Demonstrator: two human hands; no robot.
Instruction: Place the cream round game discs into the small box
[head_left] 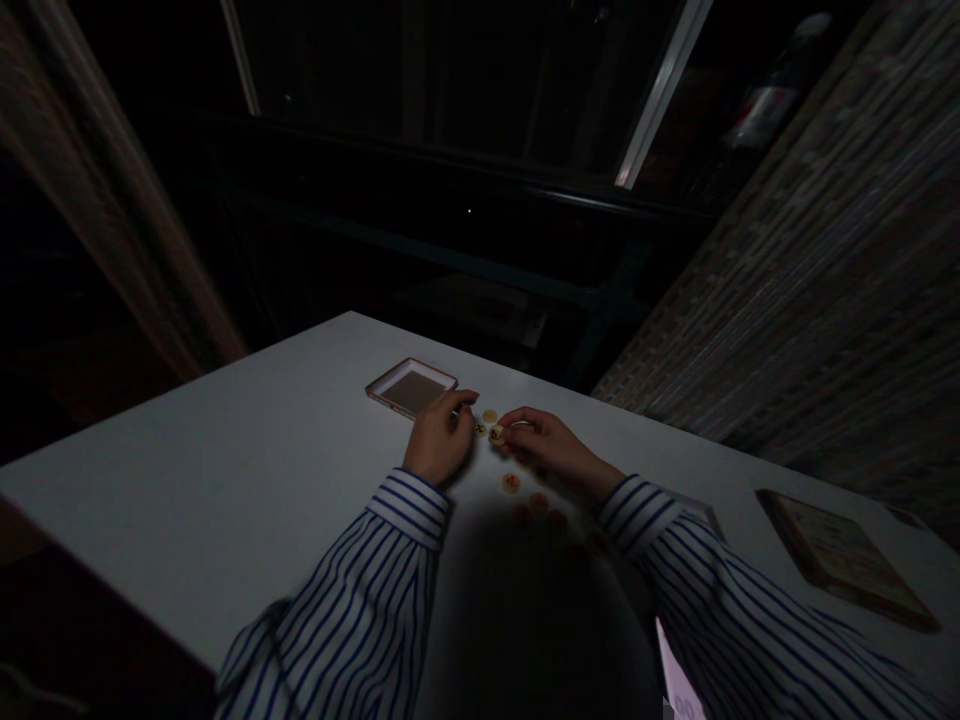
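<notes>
Between the thumb and fingers of my right hand (551, 445) is a round xiangqi piece (495, 436) with a dark character. My left hand (441, 435) rests on its side on the white table (300, 430), its fingers curved and thumb apart, with nothing visibly gripped. Just right of its fingers lies another dark-marked piece (481, 430); a pale piece (490, 415) sits slightly beyond. Nearer me are a red-marked piece (511, 483) and a second red-marked piece (538, 503), with several more dim in shadow.
A shallow open box (381, 391) lies behind my left hand. At the right is a flat brown box (847, 555). A lit screen (679, 675) shows under my right sleeve. Beyond the table stand a curtain (810, 250) and a bottle (765, 110). The light is dim.
</notes>
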